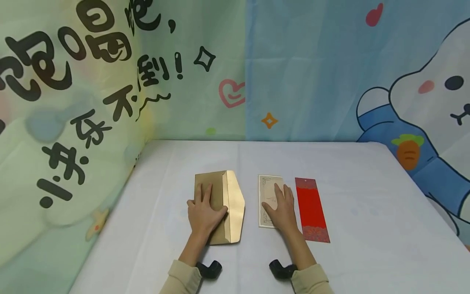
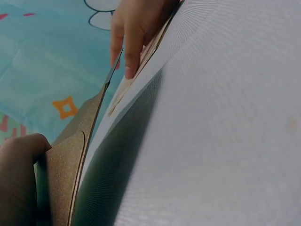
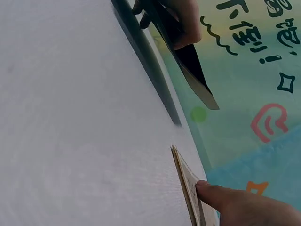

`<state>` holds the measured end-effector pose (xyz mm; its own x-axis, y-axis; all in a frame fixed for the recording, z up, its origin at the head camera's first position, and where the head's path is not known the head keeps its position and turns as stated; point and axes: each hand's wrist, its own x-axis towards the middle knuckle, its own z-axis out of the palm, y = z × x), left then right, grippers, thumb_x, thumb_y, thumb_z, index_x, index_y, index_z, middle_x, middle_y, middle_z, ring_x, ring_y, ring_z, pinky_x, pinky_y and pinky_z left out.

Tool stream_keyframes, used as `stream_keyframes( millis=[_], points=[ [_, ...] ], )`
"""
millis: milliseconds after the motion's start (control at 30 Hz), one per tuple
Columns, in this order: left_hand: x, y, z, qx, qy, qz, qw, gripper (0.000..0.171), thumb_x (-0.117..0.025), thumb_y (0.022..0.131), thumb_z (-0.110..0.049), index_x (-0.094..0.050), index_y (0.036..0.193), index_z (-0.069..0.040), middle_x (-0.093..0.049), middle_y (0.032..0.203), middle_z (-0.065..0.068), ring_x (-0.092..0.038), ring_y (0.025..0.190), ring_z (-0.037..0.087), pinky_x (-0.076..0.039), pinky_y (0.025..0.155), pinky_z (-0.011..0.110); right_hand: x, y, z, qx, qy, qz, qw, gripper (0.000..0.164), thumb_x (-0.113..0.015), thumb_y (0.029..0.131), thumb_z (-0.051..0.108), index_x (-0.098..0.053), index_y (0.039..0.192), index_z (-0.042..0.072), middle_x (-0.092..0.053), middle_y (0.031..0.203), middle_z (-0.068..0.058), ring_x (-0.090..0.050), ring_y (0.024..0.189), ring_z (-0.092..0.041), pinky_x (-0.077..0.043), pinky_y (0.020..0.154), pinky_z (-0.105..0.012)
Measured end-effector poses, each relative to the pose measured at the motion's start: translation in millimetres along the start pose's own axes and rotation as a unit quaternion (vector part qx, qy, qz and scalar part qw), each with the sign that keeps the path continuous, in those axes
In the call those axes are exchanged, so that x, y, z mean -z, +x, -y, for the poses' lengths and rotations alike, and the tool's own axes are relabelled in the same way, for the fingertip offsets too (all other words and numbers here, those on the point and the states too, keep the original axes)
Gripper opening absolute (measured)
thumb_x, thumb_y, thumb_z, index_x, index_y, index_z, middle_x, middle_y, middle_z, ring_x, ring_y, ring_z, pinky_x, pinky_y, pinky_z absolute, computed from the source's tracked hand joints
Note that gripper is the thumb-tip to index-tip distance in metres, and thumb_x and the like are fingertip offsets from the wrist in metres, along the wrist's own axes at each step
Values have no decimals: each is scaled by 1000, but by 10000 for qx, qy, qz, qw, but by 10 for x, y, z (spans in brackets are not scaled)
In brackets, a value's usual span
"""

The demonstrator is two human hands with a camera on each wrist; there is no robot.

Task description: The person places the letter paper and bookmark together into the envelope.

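In the head view my left hand point(image 1: 206, 215) holds a gold envelope point(image 1: 216, 236) at the left, fingers spread over its face and thumb by the fold. Its shiny flap point(image 1: 235, 204) lies opened out to the right. From the right wrist view the envelope point(image 3: 207, 100) stands off the table, with a dark shadow beneath. Farther right, my right hand point(image 1: 284, 212) rests on a cream card point(image 1: 266, 187) with a printed border, its thumb on the face. Seen edge-on, that card point(image 3: 183, 181) shows more than one layer.
A red paper strip point(image 1: 311, 208) with patterned ends lies just right of the cream card. All lie on a white cloth-covered table point(image 1: 367, 245). A printed cloth backdrop point(image 1: 301, 69) rises behind and at the sides.
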<state>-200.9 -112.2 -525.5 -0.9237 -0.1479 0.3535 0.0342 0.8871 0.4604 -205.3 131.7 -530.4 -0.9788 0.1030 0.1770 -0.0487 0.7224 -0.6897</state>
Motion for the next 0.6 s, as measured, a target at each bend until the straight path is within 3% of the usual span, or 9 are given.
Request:
stream_keyframes(
  millis=[200,600],
  points=[
    [-2,-13,-6,-16,34,-73,10000,82,-60,60,-51,-47,136,-23,-31,146,8,-41,75,34,-37,57,37,-11,-32,-4,97,-212,20,9997,82,-71,78,28,-29,144,2,-16,146,-30,-5,136,-43,-17,101,-60],
    [-12,-23,-6,-70,28,-52,10000,82,-61,61,-50,-46,137,-22,-30,147,8,-40,73,34,-38,57,38,-29,-42,-21,137,-389,-38,9991,77,-70,79,25,-33,141,-1,-21,146,-28,-11,135,-40,-16,104,-56]
  ],
)
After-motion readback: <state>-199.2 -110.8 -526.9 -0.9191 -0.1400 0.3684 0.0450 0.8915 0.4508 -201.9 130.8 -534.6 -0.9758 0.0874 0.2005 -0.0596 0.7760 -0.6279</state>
